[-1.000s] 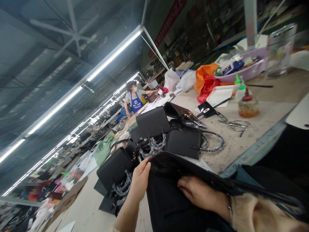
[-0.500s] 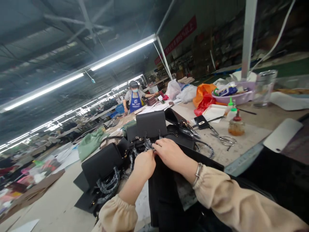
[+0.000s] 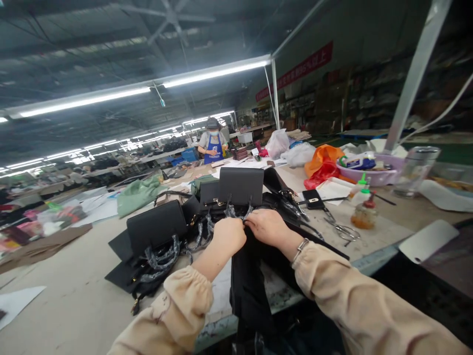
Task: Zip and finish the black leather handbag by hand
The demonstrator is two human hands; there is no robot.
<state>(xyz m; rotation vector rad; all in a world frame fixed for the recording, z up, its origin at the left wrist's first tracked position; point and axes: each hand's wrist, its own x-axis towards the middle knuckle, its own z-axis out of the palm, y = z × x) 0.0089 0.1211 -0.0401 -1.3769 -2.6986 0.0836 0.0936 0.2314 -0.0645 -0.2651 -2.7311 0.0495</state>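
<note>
Several black handbags lie in the middle of the table, their handles wrapped in clear plastic. My left hand (image 3: 229,233) is closed, and its fingertips meet those of my right hand (image 3: 269,227) at the handles of the middle handbag (image 3: 242,185). The right hand is closed in a pinch too. Both grip black material of a bag, though the exact part is hidden behind my fingers. Below the hands, black material (image 3: 249,281) hangs over the table's front edge. Left of my left hand lies another handbag (image 3: 157,227) with wrapped handles (image 3: 160,261) and gold-coloured clasps.
To the right lie scissors (image 3: 345,230), a glue bottle (image 3: 364,214), a black phone-like object (image 3: 313,198), a lilac basin (image 3: 388,172) and a glass jar (image 3: 417,170). Green cloth (image 3: 140,195) lies at left. Across the table stands a person in a blue apron (image 3: 214,148).
My view has levelled and shifted, so the scene sits differently. Both hands stay together at the middle handbag, with only slight movement. The person across has drawn an outstretched arm in.
</note>
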